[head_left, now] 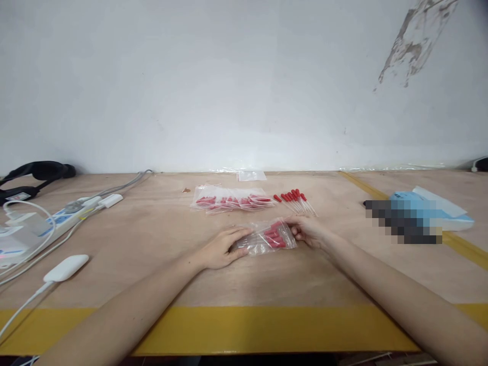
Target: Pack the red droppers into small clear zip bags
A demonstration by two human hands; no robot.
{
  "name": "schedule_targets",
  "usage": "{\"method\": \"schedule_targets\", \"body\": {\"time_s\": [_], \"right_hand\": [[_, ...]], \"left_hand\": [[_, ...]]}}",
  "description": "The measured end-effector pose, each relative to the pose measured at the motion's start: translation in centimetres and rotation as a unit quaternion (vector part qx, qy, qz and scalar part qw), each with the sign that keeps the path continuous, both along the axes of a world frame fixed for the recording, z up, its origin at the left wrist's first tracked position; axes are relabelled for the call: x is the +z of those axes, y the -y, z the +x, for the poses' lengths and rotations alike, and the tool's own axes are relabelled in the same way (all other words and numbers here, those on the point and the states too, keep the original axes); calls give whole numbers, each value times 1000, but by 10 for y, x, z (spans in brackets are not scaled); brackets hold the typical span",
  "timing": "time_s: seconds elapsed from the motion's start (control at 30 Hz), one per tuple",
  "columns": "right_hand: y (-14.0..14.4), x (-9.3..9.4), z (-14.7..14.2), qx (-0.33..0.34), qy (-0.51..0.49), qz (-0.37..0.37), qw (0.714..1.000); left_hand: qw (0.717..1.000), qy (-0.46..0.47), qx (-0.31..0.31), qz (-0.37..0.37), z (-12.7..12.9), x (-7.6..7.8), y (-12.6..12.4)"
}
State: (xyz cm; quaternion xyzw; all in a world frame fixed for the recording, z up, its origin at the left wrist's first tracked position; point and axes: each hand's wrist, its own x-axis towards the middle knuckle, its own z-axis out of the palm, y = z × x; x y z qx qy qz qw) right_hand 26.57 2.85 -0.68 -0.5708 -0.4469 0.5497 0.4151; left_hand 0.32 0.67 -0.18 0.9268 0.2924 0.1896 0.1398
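Observation:
A clear plastic bag [256, 245] lies between my hands on the table, with several red dropper bulbs [275, 236] showing through its right half. At the bag's left end, my left hand [224, 246] holds it with thumb and fingers at its edges. My right hand [307, 230] has its fingers curled and pinches the bag's upper right corner. Just beyond, several loose droppers [295, 197] with red bulbs and thin pale stems lie fanned out. To their left is a spread of filled bags [232, 198] with red bulbs inside.
A flat clear bag [251, 176] lies near the wall. On the left are a power strip [63, 216] with cables, a white device [66, 268] and a black strap-like object [38, 175]. A blue packet [415, 203] sits right, beside a pixelated dark patch. Yellow tape [244, 330] lines the front edge.

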Motion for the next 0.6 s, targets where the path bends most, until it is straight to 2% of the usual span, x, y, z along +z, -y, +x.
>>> {"method": "schedule_targets", "body": {"time_s": [0.1, 0.23, 0.33, 0.43, 0.6], "right_hand": [[2, 0, 1, -22, 66, 36, 997], [6, -2, -3, -2, 157, 103, 982], [7, -5, -5, -14, 131, 123, 984], [6, -5, -6, -6, 92, 110, 990], [7, -3, -7, -33, 99, 94, 990]], "left_hand": [[1000, -1, 0, -2, 0, 1, 0], [1000, 1, 0, -1, 1, 1, 1], [1000, 5, -4, 1, 1, 1, 1], [1000, 11, -6, 2, 1, 1, 1], [1000, 12, -2, 0, 1, 0, 1]]}}
